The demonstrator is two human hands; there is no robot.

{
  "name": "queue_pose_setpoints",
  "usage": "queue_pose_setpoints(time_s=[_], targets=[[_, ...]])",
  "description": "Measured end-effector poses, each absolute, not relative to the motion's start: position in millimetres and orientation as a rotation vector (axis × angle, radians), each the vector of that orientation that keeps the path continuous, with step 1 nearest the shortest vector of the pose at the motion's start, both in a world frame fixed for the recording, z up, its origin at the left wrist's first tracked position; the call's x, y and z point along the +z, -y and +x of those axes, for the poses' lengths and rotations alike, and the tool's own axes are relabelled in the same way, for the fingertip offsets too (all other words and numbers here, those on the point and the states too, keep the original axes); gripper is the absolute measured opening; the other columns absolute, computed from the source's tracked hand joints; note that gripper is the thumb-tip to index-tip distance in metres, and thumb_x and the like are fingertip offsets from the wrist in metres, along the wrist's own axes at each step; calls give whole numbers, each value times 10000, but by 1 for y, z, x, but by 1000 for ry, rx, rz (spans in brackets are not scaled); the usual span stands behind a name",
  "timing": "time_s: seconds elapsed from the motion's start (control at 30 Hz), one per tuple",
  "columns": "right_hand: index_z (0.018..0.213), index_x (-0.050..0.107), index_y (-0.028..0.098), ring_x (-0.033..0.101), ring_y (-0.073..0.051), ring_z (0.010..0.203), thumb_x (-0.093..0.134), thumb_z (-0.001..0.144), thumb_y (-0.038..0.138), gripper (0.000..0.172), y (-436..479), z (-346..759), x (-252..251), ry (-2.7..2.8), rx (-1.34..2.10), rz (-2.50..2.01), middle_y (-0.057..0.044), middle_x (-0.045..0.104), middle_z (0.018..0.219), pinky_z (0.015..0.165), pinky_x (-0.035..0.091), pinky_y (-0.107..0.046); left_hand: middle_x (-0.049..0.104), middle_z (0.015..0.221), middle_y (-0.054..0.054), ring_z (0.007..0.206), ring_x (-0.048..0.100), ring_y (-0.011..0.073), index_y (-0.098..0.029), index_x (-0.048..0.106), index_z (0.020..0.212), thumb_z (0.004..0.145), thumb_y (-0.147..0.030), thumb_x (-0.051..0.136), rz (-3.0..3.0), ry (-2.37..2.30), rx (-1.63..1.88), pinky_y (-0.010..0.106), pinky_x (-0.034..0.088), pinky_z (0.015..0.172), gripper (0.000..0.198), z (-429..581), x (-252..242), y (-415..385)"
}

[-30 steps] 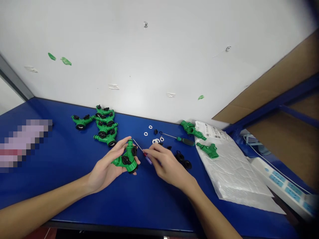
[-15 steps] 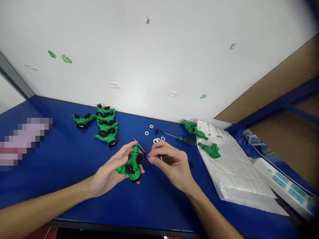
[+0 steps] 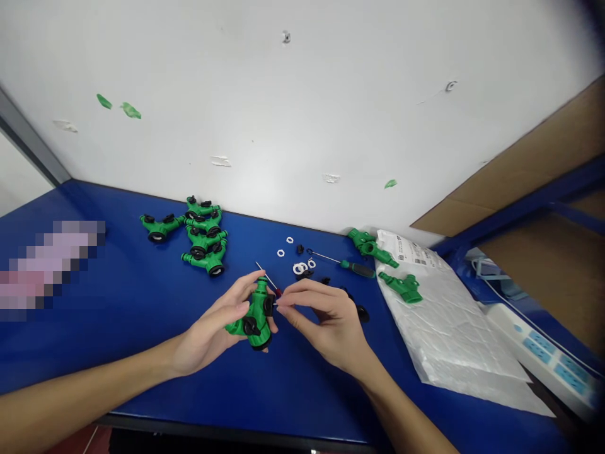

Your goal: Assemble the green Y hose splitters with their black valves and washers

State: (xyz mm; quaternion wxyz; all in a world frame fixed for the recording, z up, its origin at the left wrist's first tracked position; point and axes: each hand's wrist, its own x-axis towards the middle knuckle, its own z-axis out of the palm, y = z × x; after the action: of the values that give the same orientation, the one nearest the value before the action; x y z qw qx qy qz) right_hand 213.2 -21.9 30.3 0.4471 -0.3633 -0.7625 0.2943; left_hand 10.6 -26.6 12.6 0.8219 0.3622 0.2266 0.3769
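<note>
My left hand point(image 3: 215, 331) is wrapped around a green Y-shaped hose splitter point(image 3: 258, 309) with black valve knobs, one outlet pointing up. The thumb lies across its near side, and some fingers are hidden behind it. Against the black knob point(image 3: 269, 306) on the splitter's right, my right hand point(image 3: 326, 318) pinches a tiny pale piece at its thumb and fingertip, too small to name. Just behind those fingertips is a thin screwdriver point(image 3: 267, 277) with a red part, its handle mostly hidden by my right hand.
Several assembled green splitters point(image 3: 203, 258) stand at the back left. Beyond my right hand are white rings point(image 3: 298, 268), small black parts and a green-handled hook tool point(image 3: 358, 269). Bare green bodies point(image 3: 401, 287) lie by a white plastic bag point(image 3: 439, 328); a power strip point(image 3: 543, 350) is far right.
My right fingertips have moved slightly left and up to the splitter's side knob. My left hand keeps its hold on the splitter. The whole view has shifted a little.
</note>
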Motion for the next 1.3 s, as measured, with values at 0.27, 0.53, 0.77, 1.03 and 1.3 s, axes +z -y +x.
queue_pose_setpoints(time_s=[0.27, 0.53, 0.77, 1.03, 1.3], targets=[[955, 748, 215, 689, -167, 727, 679, 861, 190, 119, 21, 213, 27, 1921, 804, -897, -42, 747, 804, 676, 559, -292, 360, 1455, 67, 1049, 562, 294, -362, 486, 1356, 880, -418, 597, 802, -515, 788, 434, 485, 815, 491, 11, 8, 29], [853, 726, 200, 672, -144, 678, 669, 863, 181, 61, 21, 215, 30, 1915, 823, -950, -30, 736, 782, 643, 527, -259, 332, 1485, 65, 1065, 563, 301, -369, 471, 1372, 893, -414, 579, 815, -531, 792, 443, 480, 831, 492, 11, 9, 28], [784, 699, 198, 641, -130, 639, 623, 902, 197, 140, 24, 210, 33, 1995, 789, -981, -10, 706, 695, 646, 511, -243, 396, 1446, 55, 1057, 567, 267, -380, 455, 1385, 910, -394, 563, 835, -544, 817, 426, 451, 880, 487, 11, 4, 30], [742, 672, 193, 626, -136, 604, 680, 865, 251, 137, 24, 208, 28, 1953, 730, -1011, -12, 696, 636, 618, 512, -252, 423, 1439, 55, 1075, 562, 276, -381, 460, 1386, 913, -395, 558, 839, -527, 815, 418, 452, 880, 483, 9, 2, 30], [863, 689, 203, 647, -144, 638, 613, 886, 186, 81, 24, 212, 33, 1953, 773, -939, -23, 720, 719, 621, 536, -267, 379, 1475, 61, 1081, 566, 294, -377, 456, 1394, 907, -390, 559, 836, -530, 819, 432, 453, 870, 498, 11, 6, 30]])
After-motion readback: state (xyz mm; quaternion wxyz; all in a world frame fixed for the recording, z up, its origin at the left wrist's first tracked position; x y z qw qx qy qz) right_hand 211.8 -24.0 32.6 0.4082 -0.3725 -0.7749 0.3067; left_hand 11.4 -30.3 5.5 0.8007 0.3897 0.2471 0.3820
